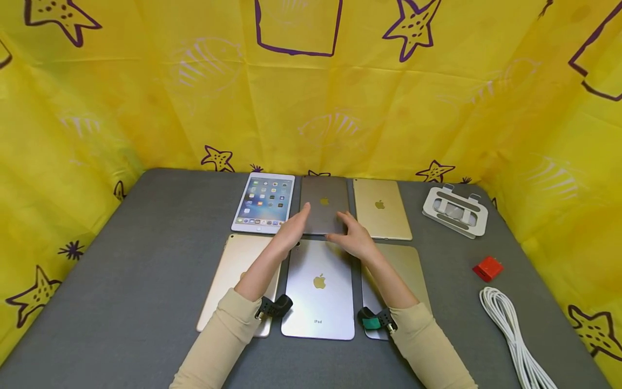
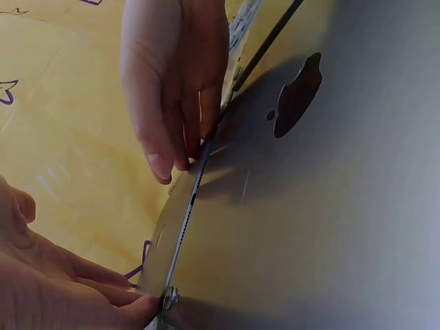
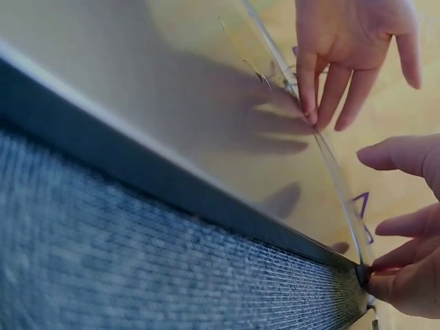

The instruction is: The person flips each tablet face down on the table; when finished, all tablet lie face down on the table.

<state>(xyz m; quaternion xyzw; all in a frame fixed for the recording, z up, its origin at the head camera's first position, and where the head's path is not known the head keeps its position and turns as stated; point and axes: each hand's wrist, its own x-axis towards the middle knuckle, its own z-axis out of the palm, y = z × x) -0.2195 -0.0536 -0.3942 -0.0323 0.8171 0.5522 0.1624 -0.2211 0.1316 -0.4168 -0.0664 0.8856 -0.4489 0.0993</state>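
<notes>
A silver tablet (image 1: 318, 302) lies face down in the middle of the front row, its back and apple logo up. At the upper-left corner, beside the camera lens, is my left hand (image 1: 292, 229) (image 2: 62, 285). My right hand (image 1: 357, 237) (image 3: 419, 234) is near the upper-right part, fingers spread and slightly bent. In the right wrist view its lower fingertips touch a tablet corner. Both hands also overlap the dark grey tablet (image 1: 324, 189) behind, which lies back up. Neither hand visibly encloses anything. Fingertip contact is hard to judge in the head view.
A tablet with a lit screen (image 1: 264, 200) and a gold tablet (image 1: 381, 208) flank the dark one. Two more tablets, one gold (image 1: 223, 281), lie under the forearms. A white folding stand (image 1: 454, 210), red plug (image 1: 487, 268) and coiled white cable (image 1: 515, 335) lie at right.
</notes>
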